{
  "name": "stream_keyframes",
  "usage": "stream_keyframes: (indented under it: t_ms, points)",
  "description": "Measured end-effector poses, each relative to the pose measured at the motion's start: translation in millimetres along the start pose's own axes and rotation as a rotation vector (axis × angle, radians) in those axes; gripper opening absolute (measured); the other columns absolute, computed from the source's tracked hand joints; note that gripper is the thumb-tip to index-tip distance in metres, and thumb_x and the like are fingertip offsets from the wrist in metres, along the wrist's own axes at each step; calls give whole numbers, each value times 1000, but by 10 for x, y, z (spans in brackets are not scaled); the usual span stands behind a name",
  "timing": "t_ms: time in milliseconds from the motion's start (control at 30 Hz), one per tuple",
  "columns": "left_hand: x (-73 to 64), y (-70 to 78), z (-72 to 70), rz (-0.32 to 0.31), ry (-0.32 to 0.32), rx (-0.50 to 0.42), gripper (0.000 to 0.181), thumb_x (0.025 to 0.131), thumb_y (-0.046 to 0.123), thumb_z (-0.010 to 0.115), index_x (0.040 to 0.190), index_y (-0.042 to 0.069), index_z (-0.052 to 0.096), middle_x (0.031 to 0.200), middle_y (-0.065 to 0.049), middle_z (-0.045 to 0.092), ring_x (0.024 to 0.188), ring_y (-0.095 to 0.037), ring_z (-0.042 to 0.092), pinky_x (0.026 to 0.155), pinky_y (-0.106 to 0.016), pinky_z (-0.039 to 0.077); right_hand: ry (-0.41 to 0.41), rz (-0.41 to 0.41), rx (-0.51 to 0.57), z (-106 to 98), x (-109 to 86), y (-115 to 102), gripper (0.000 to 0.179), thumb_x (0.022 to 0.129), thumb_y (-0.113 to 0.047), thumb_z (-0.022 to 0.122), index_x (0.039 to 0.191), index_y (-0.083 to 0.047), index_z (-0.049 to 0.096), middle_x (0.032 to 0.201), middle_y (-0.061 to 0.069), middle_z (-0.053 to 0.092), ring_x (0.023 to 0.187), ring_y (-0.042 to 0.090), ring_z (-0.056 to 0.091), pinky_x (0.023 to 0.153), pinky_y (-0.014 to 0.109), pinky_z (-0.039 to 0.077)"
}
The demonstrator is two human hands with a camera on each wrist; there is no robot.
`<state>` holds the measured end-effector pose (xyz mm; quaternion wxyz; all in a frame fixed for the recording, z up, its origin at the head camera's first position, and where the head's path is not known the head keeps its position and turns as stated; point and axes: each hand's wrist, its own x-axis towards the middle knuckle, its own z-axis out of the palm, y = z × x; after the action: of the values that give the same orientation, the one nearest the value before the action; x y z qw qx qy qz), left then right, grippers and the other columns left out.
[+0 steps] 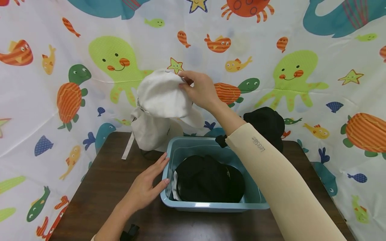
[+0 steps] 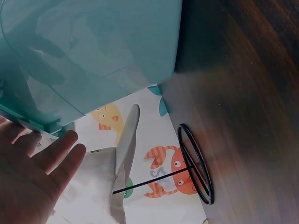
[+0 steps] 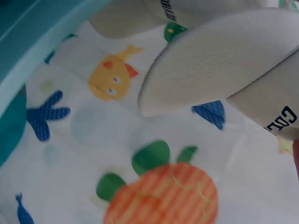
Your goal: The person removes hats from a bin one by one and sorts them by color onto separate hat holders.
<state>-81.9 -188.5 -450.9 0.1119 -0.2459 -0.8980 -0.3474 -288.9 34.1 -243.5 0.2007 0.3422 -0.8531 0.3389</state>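
Up at the back left, my right hand (image 1: 200, 90) pinches a cream baseball cap (image 1: 163, 93) by the upper part of its crown. Its brim (image 3: 210, 60) and dark lettering fill the upper right of the right wrist view. Directly below, a second cream cap (image 1: 153, 130) hangs with a strap dangling, above a black wire stand (image 2: 209, 196) with a round base. My left hand (image 1: 144, 185) rests its extended fingers on the left rim of a blue plastic bin (image 1: 211, 205). Inside lies a black cap (image 1: 208, 180), partly covering something pale (image 1: 175, 189).
Behind the bin at the right, another black cap (image 1: 266, 125) stands raised, partly hidden by my right sleeve (image 1: 271, 167). A dark wooden table (image 1: 99, 187) carries everything. A white sheet (image 1: 187, 20) printed with sea animals hangs behind it.
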Motion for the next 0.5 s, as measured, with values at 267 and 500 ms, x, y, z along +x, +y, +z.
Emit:
stream_keyframes:
  t_ms: [267, 500]
  points:
    - [-9, -9, -4, 1, 4, 7, 66, 103, 29, 66, 162, 15, 41, 170, -2, 33, 149, -31, 44, 109, -62, 44, 5, 4, 7, 399, 14, 57, 30, 101, -12, 72, 130, -7, 73, 117, 10, 76, 102, 21, 72, 87, 33, 56]
    - [-11, -22, 4, -11, -2, -1, 66, 103, 31, 65, 163, 16, 40, 170, -1, 32, 149, -31, 43, 109, -64, 44, -40, 3, -5, 620, 12, 8, 32, 101, -13, 71, 132, -9, 73, 122, 7, 75, 106, 20, 70, 90, 31, 54]
